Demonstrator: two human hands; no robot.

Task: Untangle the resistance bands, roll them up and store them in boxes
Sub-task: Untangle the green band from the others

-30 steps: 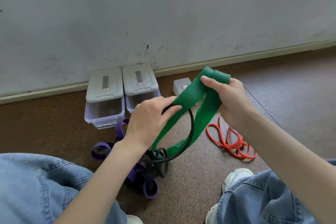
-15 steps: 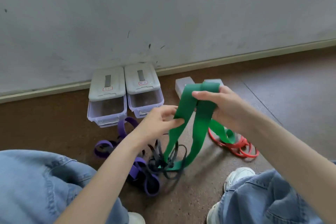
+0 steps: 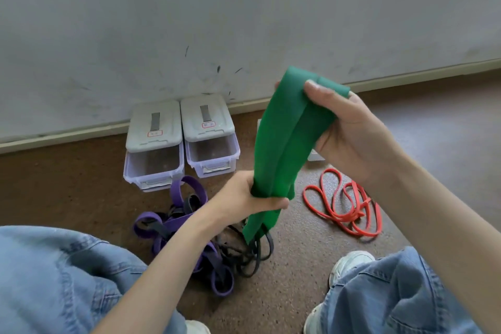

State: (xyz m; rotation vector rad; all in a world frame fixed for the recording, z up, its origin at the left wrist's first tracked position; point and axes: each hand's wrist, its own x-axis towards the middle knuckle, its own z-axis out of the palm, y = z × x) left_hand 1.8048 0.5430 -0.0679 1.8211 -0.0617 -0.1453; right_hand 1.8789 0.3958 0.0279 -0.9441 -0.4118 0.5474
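Green band (image 3: 282,144) now gathered, raised higher than before, above floor; right hand (image 3: 349,130) fingers clamped on top fold, left hand (image 3: 244,195) gripping lower part. Black band (image 3: 257,255) dangling beneath.

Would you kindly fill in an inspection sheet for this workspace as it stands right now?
Surface: brown speckled floor.
Job's things: green band held up, folded; purple band and black band tangled on the floor; red band lying apart; two lidded clear boxes by the wall.
Clutter: a small pale box, mostly hidden.
Grippers: left hand grips the green band low; right hand holds its top.
Cables: nothing seen.
Surroundings: scuffed white wall; jeans; white shoes.
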